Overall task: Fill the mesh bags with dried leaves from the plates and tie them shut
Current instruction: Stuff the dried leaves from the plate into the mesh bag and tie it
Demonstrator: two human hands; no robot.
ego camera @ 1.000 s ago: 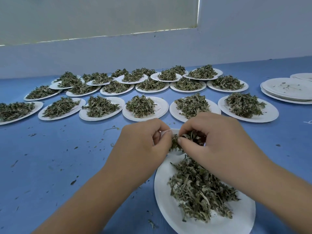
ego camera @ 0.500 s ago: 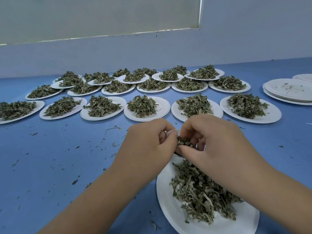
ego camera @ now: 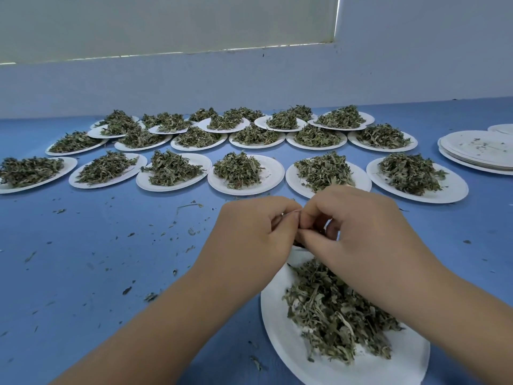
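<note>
As the mostly hidden mesh bag (ego camera: 299,243) is soft and light, the left hand (ego camera: 249,234) and right hand (ego camera: 361,226) pinch its top.

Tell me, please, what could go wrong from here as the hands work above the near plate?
1. The left hand and right hand pinch the mesh bag, nearly hidden between them, at the near plate's far rim; leaves could drop onto the table, already littered with crumbs.
2. The right forearm hangs over the plate's leaves and may sweep some off.
</note>
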